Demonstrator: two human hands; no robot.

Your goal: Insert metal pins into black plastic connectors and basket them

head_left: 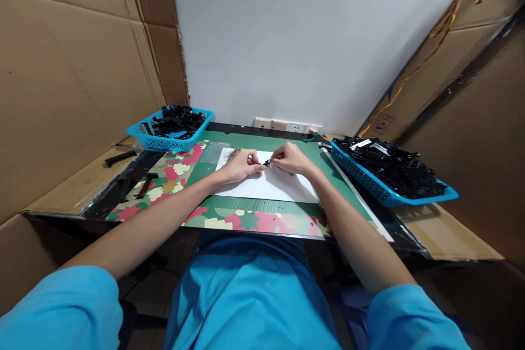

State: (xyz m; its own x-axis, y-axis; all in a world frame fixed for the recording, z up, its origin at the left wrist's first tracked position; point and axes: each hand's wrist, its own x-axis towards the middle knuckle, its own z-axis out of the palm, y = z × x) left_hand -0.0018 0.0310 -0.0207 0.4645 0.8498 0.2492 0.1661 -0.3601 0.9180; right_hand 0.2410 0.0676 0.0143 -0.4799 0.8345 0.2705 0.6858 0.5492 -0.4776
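Note:
My left hand [243, 166] and my right hand [289, 158] meet over a white sheet [270, 186] on a green mat [254, 205]. Both are closed in a pinch on a small black part [267, 162] held between their fingertips. A little pile of tiny metal pieces [232, 153] lies on the sheet's far left corner, just beyond my left hand. A clear plastic bag [213, 152] lies left of that pile.
A blue basket of black parts [172, 130] stands at the back left, another blue basket of black parts [389, 172] at the right. Loose black parts [144, 183] lie on the camouflage cloth [172, 175]. Cardboard walls [74, 76] close in both sides; wall sockets [285, 126] sit behind.

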